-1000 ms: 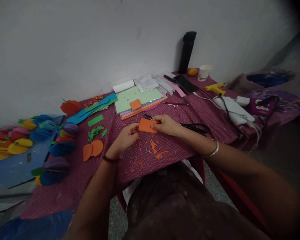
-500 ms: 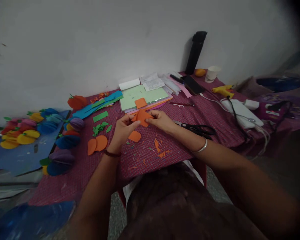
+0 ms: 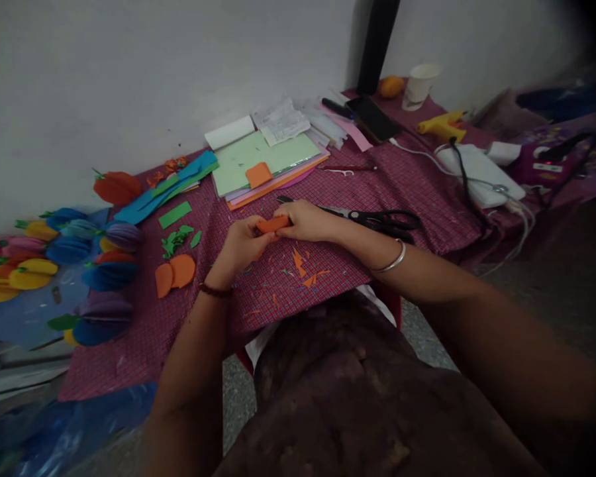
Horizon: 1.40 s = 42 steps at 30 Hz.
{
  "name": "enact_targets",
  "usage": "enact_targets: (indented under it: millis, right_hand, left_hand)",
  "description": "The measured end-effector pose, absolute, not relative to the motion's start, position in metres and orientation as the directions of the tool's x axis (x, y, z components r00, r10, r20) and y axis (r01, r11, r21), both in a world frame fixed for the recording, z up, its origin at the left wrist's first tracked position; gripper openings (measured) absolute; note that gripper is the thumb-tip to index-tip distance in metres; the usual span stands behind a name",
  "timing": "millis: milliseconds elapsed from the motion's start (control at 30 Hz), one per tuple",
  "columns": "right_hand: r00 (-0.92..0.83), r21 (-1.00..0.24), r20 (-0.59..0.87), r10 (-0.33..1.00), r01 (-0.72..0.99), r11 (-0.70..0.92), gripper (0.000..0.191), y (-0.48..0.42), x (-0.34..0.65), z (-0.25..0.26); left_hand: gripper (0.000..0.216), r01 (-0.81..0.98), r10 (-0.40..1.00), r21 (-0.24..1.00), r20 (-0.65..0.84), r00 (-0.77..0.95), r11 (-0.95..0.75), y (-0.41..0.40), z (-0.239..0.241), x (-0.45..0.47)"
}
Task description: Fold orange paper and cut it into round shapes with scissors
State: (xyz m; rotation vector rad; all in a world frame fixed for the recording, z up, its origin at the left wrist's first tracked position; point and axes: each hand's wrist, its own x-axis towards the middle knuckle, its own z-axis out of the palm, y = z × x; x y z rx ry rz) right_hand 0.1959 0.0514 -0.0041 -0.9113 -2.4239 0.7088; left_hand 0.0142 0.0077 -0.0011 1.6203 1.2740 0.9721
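Observation:
Between my two hands is a piece of orange paper [image 3: 273, 224], held low over the near middle of the table. My left hand [image 3: 242, 246] grips its left end, and my right hand [image 3: 302, 222] pinches the right end. The paper looks narrow and folded from here; fingers cover part of it. Orange paper scraps [image 3: 305, 270] lie just below my hands. To the left are rounded orange paper cutouts [image 3: 183, 271], small green paper leaves [image 3: 177, 240] and a green paper strip [image 3: 175, 215]. Black-handled scissors [image 3: 387, 220] rest beside my right forearm.
Paper fruit-like balls [image 3: 106, 281] crowd the left side. Behind my hands lies a stack of coloured sheets [image 3: 258, 156] with an orange square [image 3: 259, 175] on top. A phone [image 3: 373, 119], a paper cup [image 3: 421, 86], a yellow glue gun [image 3: 442, 126] and cables stand at the right.
The orange paper was spread open and now appears folded narrow between my fingers. An orange piece below my left hand no longer shows. The camera view has tilted downward.

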Motion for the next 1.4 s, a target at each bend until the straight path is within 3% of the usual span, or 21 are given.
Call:
enact_targets:
  millis: [133,267,500,733,833,1000,1133,1267,1400]
  right_hand:
    - [-0.687,-0.583,0.168,0.707,0.509,0.633,0.012,0.050,0.194,-0.007]
    - [-0.659,-0.660,0.153,0.737,0.486,0.572,0.012,0.048,0.193,-0.007]
    - [-0.580,-0.876,0.216,0.785,0.240,0.419,0.014,0.054,0.193,-0.007]
    - [-0.631,-0.782,0.206,0.748,0.353,0.513,0.023,0.052,0.201,0.009]
    - [-0.667,-0.842,0.199,0.718,0.259,0.473,0.028,0.053,0.200,0.010]
    - [-0.535,-0.983,0.180,0.825,-0.138,0.124,0.035,0.052,0.194,0.006]
    - [-0.541,-0.981,0.088,0.837,-0.194,-0.022,0.036,0.043,0.181,0.001]
    - [-0.436,-0.977,0.068,0.897,-0.210,-0.028,0.032,0.036,0.171,-0.003]
    - [-0.446,-0.980,0.035,0.894,-0.189,-0.056,0.023,0.036,0.171,-0.004]
  left_hand:
    - [0.015,0.321,0.981,0.941,0.048,0.190,-0.108,0.008,-0.003,0.014]
    - [0.013,0.326,0.984,0.934,0.104,0.142,-0.146,0.005,-0.001,0.014]
    - [0.028,0.227,0.994,0.973,0.014,0.107,-0.038,0.002,0.000,0.015]
    - [0.028,0.253,0.990,0.963,0.055,0.130,-0.087,0.002,0.011,0.006]
    - [0.032,0.245,0.988,0.968,0.007,0.157,-0.046,0.001,0.017,0.000]
    - [0.038,-0.149,1.000,0.989,-0.001,0.005,0.002,0.000,0.020,0.001]
    - [0.039,-0.320,0.995,0.947,-0.058,-0.075,0.031,-0.001,0.013,0.012]
    - [0.036,-0.284,0.995,0.959,-0.016,-0.099,-0.012,-0.004,0.009,0.020]
    - [0.030,-0.104,0.998,0.994,-0.016,0.064,0.022,-0.003,0.008,0.015]
